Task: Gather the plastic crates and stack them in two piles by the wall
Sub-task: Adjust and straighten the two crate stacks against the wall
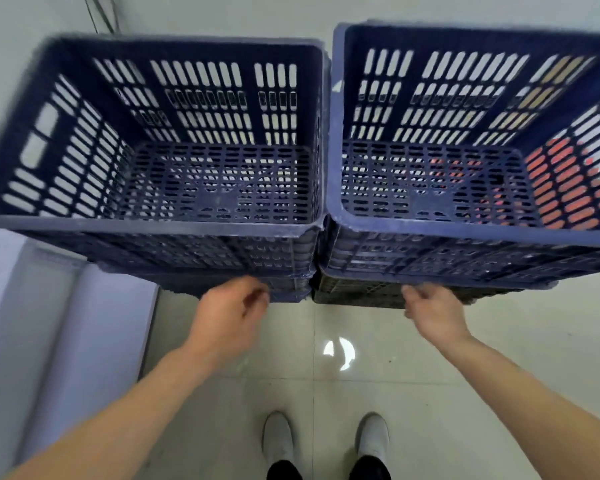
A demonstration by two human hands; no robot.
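Two piles of dark blue slotted plastic crates stand side by side against the wall. The left pile's top crate is empty, and so is the right pile's top crate. Under the right pile a darker, blackish crate shows at the bottom. My left hand hovers just below the left pile's near face, fingers loosely curled and holding nothing. My right hand is at the lower near edge of the right pile, fingers curled; whether it touches the crate is unclear.
A pale wall runs behind the piles. A white ledge or cabinet stands at the left. Something orange shows through the right crate's slots. My two shoes stand on the tiled floor.
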